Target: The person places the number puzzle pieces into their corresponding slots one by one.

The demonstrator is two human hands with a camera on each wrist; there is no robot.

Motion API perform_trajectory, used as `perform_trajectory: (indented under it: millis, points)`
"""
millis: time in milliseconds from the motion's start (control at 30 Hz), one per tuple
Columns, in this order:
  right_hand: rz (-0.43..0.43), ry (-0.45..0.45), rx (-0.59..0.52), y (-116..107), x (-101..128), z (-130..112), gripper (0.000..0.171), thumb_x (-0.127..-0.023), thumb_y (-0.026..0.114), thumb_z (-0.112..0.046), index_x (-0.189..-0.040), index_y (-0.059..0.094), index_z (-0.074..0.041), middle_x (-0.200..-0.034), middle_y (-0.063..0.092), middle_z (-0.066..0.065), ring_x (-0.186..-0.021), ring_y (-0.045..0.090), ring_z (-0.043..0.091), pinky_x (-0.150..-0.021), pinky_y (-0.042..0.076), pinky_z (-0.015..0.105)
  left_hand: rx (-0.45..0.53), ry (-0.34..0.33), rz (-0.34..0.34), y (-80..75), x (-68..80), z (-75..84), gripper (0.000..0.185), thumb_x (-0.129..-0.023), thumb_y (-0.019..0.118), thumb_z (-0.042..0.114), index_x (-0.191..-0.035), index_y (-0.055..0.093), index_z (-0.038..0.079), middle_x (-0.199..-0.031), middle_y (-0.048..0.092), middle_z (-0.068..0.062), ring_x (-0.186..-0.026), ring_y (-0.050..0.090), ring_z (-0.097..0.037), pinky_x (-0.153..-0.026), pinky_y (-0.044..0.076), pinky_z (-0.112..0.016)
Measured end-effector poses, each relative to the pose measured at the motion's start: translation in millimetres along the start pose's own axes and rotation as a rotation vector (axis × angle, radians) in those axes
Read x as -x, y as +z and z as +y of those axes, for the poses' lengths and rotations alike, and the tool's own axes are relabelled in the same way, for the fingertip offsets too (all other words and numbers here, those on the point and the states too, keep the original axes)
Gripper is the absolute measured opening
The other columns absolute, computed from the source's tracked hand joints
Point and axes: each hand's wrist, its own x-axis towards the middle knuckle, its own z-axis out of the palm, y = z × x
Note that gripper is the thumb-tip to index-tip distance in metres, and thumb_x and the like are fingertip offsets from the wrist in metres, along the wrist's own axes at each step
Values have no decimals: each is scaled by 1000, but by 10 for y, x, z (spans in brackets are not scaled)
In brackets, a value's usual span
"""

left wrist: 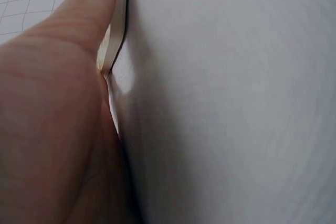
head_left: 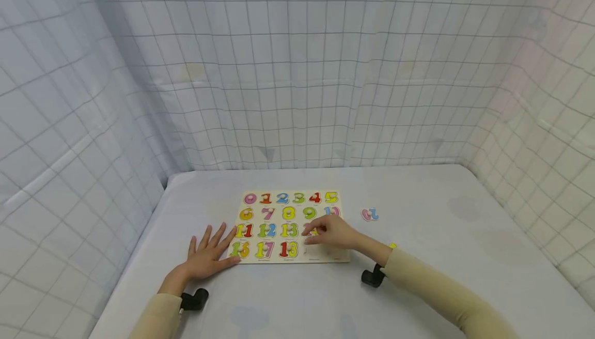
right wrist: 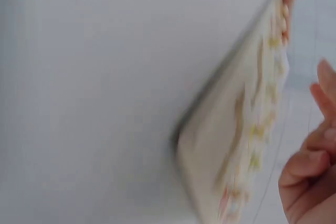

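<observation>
A wooden number puzzle board (head_left: 297,259) lies flat on the white table, with coloured number pieces seated in most of its slots. My left hand (head_left: 209,251) rests flat on the table, fingers spread, its fingertips touching the board's left edge (left wrist: 118,24). My right hand (head_left: 317,231) hovers over the third row near the right side, its fingers curled and pinching a red and yellow number piece (head_left: 309,230) at its slot. The slots under and in front of this hand look bare. The right wrist view is blurred and shows the board (right wrist: 236,145) beside my curled fingers (right wrist: 310,171).
A loose pink and blue number piece (head_left: 370,215) lies on the table to the right of the board. A small yellow piece (head_left: 392,246) peeks out behind my right wrist. White gridded cloth walls (head_left: 297,70) close in the table on three sides.
</observation>
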Motion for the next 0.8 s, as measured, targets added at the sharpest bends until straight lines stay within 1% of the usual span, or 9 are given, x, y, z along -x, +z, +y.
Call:
perform_trajectory:
  millis: [67, 133, 233, 300, 367, 467, 567, 667, 800]
  points:
    - [-35, 8, -14, -206, 127, 106, 21, -81, 77, -30, -97, 75, -15, -54, 34, -6, -51, 31, 8, -51, 26, 22, 11, 12, 9, 12, -1, -14, 84, -87, 51, 64, -152, 23, 18, -156, 7, -18, -138, -9, -46, -98, -16, -65]
    - [-73, 25, -3, -415, 275, 236, 22, -81, 77, -30, -97, 75, -15, -56, 35, -6, -53, 32, 8, -52, 28, 22, 24, 29, 17, 28, 2, -36, 83, -88, 52, 62, -153, 22, 20, -156, 7, -18, -138, -10, -46, -98, -18, -65]
    - [-121, 79, 30, -708, 521, 423, 24, -80, 77, -31, -98, 74, -16, -58, 36, -7, -56, 34, 8, -55, 31, 22, 20, 32, 18, 44, 9, -49, 82, -88, 50, 63, -153, 19, 25, -157, 6, -17, -139, -12, -44, -98, -19, -63]
    - [-140, 119, 56, -866, 680, 546, 25, -79, 78, -31, -99, 74, -18, -58, 36, -7, -56, 34, 8, -55, 31, 23, 20, 33, 21, 42, 11, -43, 82, -88, 51, 62, -153, 19, 24, -156, 7, -19, -138, -12, -45, -98, -19, -64]
    - [-156, 159, 67, -988, 822, 654, 25, -78, 79, -29, -100, 74, -19, -58, 36, -7, -57, 34, 8, -54, 31, 23, 11, 20, 21, 19, 17, -21, 83, -87, 52, 63, -153, 21, 22, -156, 8, -19, -138, -10, -45, -99, -18, -64]
    - [-179, 175, 66, -1107, 1007, 794, 25, -76, 80, -25, -100, 75, -19, -58, 35, -8, -55, 33, 7, -52, 30, 23, 14, 15, 20, -24, 28, 19, 83, -87, 54, 61, -152, 25, 16, -155, 10, -21, -138, -7, -48, -98, -16, -66]
    - [-192, 162, 46, -1169, 1150, 878, 24, -76, 80, -21, -99, 75, -18, -59, 37, -8, -55, 34, 6, -52, 30, 22, 2, 4, 9, -42, 33, 48, 84, -87, 53, 62, -151, 25, 15, -156, 10, -20, -138, -7, -47, -99, -15, -66]
    - [-192, 151, 28, -1181, 1236, 920, 20, -77, 79, -19, -97, 75, -16, -61, 40, -7, -56, 35, 6, -52, 30, 22, -3, 2, 6, -38, 33, 55, 84, -87, 53, 62, -151, 25, 15, -155, 10, -20, -138, -7, -48, -98, -15, -67]
    - [-184, 162, 22, -1160, 1286, 979, 15, -77, 79, -18, -92, 76, -17, -62, 43, -6, -59, 37, 6, -54, 30, 22, 7, 6, 8, -12, 22, 44, 84, -87, 53, 62, -151, 25, 15, -155, 10, -21, -138, -8, -48, -98, -16, -66]
